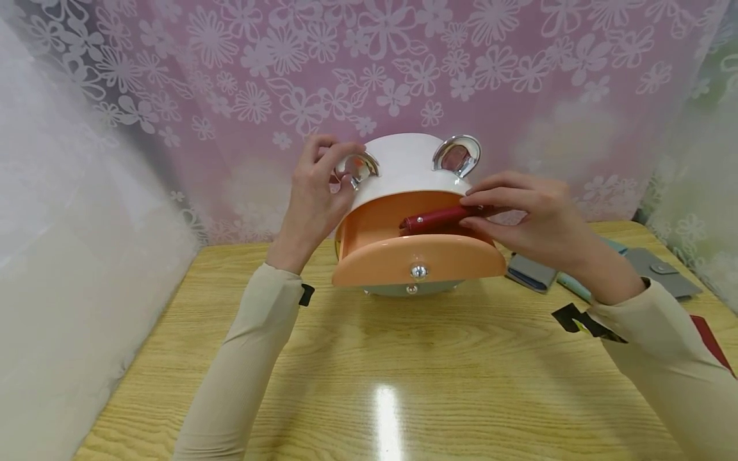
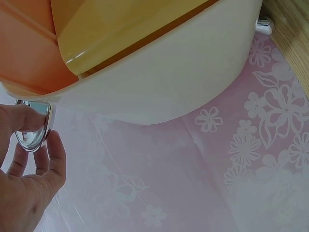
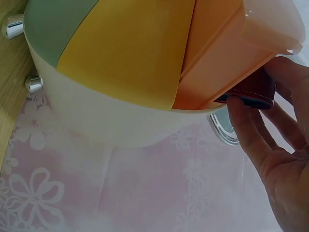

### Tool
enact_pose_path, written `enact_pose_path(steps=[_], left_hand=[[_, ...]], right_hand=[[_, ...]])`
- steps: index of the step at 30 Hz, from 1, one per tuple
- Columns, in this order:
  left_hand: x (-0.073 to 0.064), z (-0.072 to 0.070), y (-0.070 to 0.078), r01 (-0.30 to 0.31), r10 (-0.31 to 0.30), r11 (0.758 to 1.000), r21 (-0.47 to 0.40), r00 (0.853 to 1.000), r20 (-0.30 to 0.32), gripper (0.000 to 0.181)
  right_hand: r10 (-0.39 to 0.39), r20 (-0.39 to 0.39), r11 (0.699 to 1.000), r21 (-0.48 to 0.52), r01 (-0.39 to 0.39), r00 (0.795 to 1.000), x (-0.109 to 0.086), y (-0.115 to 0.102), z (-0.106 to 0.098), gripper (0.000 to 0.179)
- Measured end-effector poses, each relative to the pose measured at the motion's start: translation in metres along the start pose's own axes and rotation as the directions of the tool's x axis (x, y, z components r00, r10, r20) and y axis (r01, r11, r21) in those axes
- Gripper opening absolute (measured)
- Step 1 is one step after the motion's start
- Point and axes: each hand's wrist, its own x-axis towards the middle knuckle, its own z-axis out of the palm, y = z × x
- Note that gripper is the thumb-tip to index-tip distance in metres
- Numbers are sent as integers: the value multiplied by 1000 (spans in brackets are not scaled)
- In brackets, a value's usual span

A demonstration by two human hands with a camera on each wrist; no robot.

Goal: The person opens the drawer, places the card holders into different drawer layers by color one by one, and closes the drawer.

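A small white rounded drawer box (image 1: pixel 403 157) stands on the table, with two chrome ring-shaped ears on top. Its upper orange drawer (image 1: pixel 375 262) is pulled out, tilted toward me. Thumb and fingers of my left hand (image 1: pixel 319 192) grip the left chrome ear (image 2: pixel 33 140). My right hand (image 1: pixel 533 211) pinches a dark red snap wallet (image 1: pixel 438 219) at its right end, inside the mouth of the orange drawer. In the right wrist view the wallet (image 3: pixel 253 89) shows past the drawer's side. Below, a yellow drawer (image 2: pixel 130 29) and a green drawer (image 3: pixel 55 26) are closed.
On the right of the wooden table (image 1: pixel 346 378), behind my right forearm, lie a grey wallet (image 1: pixel 532 272), a flat grey case with a strap (image 1: pixel 663 269) and a partly hidden teal item (image 1: pixel 573 286). A red flat item (image 1: pixel 712 342) shows at the right edge. Flowered pink cloth (image 1: pixel 392 64) hangs behind.
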Motion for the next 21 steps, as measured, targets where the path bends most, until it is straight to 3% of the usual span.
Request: enact_pose_path(steps=[3, 6, 10, 14, 18, 21], left_hand=[[0, 1, -1, -2, 2, 1000, -4, 1000, -1, 35], [0, 1, -1, -9, 9, 1000, -10, 1000, -7, 36], [0, 1, -1, -16, 15, 1000, -14, 1000, -11, 37], [0, 1, -1, -15, 15, 1000, -19, 1000, -13, 37], [0, 0, 0, -10, 10, 1000, -23, 1000, -13, 36], [-1, 0, 0, -3, 3, 1000, -27, 1000, -7, 37]], right_hand=[[45, 7, 999, -11, -45, 999, -5, 1, -2, 39], [50, -8, 998, -23, -50, 999, -8, 3, -3, 29], [36, -32, 999, 3, -36, 999, -12, 5, -3, 44], [50, -12, 997, 67, -49, 999, -16, 4, -5, 25], [64, 9, 988, 139, -65, 998, -19, 4, -7, 39], [54, -1, 985, 162, -54, 999, -21, 5, -7, 34]])
